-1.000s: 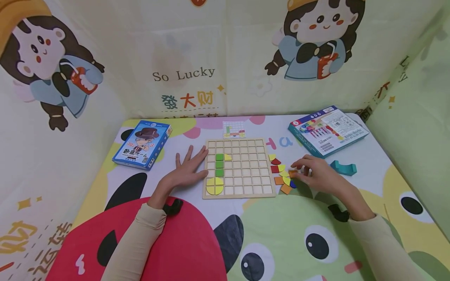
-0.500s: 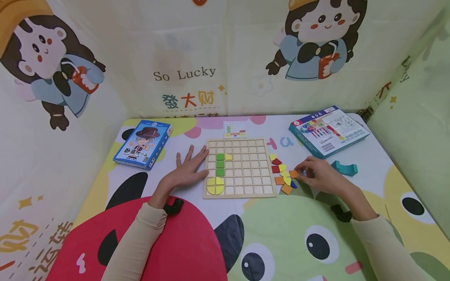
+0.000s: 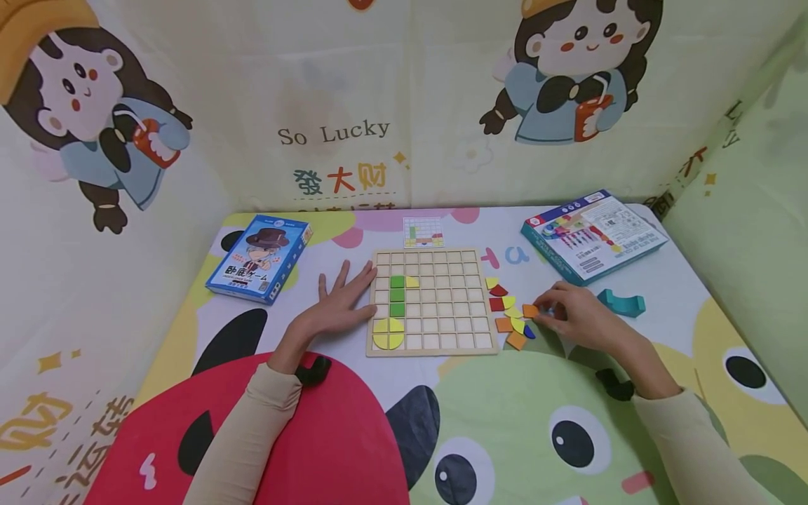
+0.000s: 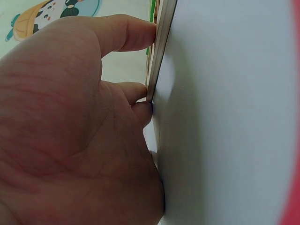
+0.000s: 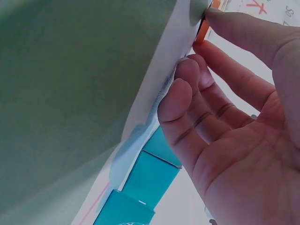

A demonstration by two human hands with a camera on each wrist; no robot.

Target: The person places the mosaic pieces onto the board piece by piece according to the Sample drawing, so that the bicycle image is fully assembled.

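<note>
My left hand rests with its fingers spread at the left edge of a wooden grid board. Thumb and fingertips touch the board's side in the left wrist view. Green square tiles, a yellow quarter-round tile and a yellow disc of quarter pieces lie in its cells. To the right of the board, my right hand pinches an orange square tile between thumb and index finger, low at the tabletop. The other fingers are loosely curled. Beside it lies a loose pile of tiles, red, yellow, orange and blue.
A small pattern card lies behind the board. At the back left is a blue game box, and a teal-edged box lies at the back right. A teal curved block sits beyond my right hand.
My right hand has shifted slightly right, and more of the orange square tile shows at its fingertips. The left hand and the tiles on the board have stayed put.
</note>
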